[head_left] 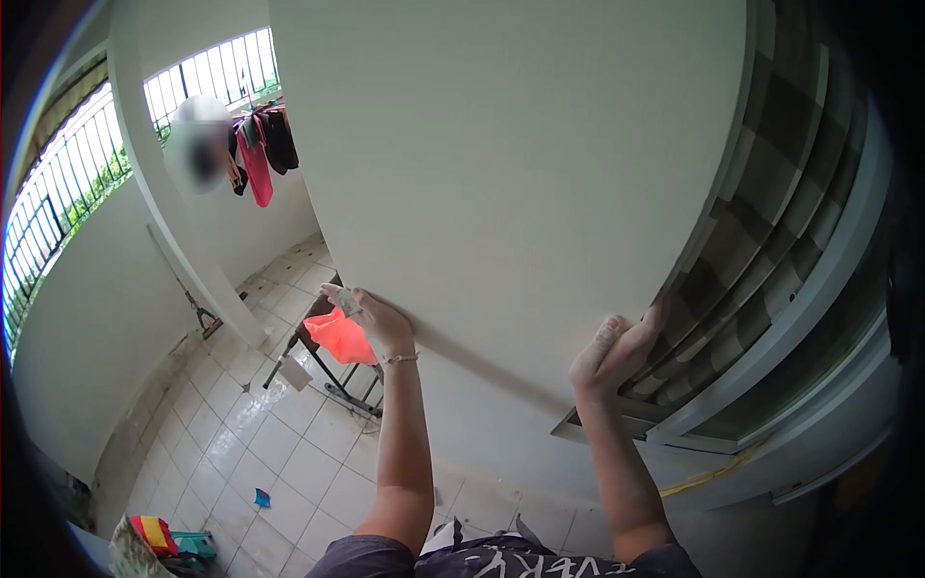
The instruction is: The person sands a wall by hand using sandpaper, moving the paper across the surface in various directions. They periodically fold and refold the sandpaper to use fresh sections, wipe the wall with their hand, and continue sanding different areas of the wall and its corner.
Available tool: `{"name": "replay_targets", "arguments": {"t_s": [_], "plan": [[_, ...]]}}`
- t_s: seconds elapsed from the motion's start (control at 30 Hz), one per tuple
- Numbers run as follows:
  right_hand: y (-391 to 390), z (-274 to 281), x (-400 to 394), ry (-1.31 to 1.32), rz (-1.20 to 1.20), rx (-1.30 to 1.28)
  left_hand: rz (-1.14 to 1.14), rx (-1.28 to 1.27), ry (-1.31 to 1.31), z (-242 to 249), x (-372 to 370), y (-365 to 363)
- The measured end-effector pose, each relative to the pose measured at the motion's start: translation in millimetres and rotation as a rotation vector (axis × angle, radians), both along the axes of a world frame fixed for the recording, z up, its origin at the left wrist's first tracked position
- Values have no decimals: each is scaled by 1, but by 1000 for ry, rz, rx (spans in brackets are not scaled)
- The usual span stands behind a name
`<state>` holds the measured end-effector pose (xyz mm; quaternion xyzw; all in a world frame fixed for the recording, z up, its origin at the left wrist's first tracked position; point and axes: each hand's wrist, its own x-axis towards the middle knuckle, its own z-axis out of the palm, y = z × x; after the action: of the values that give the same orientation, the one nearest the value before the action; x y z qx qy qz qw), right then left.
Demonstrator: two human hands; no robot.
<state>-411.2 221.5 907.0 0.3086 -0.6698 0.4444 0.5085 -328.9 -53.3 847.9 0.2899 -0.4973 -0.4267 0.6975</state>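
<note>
My left hand [383, 323] is raised at the left edge of a plain pale wall [520, 193], its fingers stretched to the left. Pale marks show on its fingers; whether this is dust or a small thin piece I cannot make out. A beaded bracelet [401, 358] circles that wrist. Across the wall, beside the window recess, my right hand [615, 356] has its thumb up and its fingers reaching right along the wall's edge. White dust coats the thumb. Behind my left hand, a bright orange-red plastic bag [339, 334] hangs at a small dark-legged table or stool [364, 390].
A window with a checked curtain [771, 241] is on the right. Laundry [255, 159] hangs at the back left, near a blurred round patch. A long-handled tool [198, 308] leans on the low wall. A blue scrap [262, 498] lies on the tiled floor [289, 443].
</note>
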Motion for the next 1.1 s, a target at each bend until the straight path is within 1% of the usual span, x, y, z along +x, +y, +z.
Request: {"name": "replay_targets", "arguments": {"t_s": [0.03,0.07,0.13,0.2,0.23,0.3,0.4,0.5,0.53,0.6,0.73,0.83,0.87,0.97,1.07,1.1], "plan": [[-1,-2,3,-35,-3,-2,-17,82,76,2,2,2],[0,-5,4,-52,-52,13,-5,65,112,4,-3,17],[-2,-8,2,-60,-113,16,65,4,-144,-44,-30,52],[-4,-1,5,-36,-114,5,45,-281,-368,-39,-27,122],[-4,2,9,-17,-100,1,54,-474,-529,-49,-22,137],[-6,3,7,-17,-123,-9,-99,-467,-398,-60,-16,120],[-9,1,9,-17,-204,-25,-270,-488,-82,-66,0,74],[-15,3,11,5,-230,-47,-110,-597,-491,-59,31,33],[-16,2,11,-23,-222,-57,-73,-658,-603,-58,35,24],[-15,-1,13,-80,-215,-76,-118,-567,-513,-58,30,34],[-16,1,14,-70,-243,-74,-140,-390,-432,-27,22,55],[-14,-1,10,-30,-232,-70,-220,-110,-389,6,24,49],[-13,-3,7,-32,-228,-74,-212,-56,-377,16,25,44],[-13,0,8,-20,-208,-79,-72,-135,-372,5,17,13],[-14,0,13,-54,-201,-96,-20,-131,-197,-18,8,1],[-14,0,13,-72,-200,-103,-126,-61,-161,-43,-1,4]]}}
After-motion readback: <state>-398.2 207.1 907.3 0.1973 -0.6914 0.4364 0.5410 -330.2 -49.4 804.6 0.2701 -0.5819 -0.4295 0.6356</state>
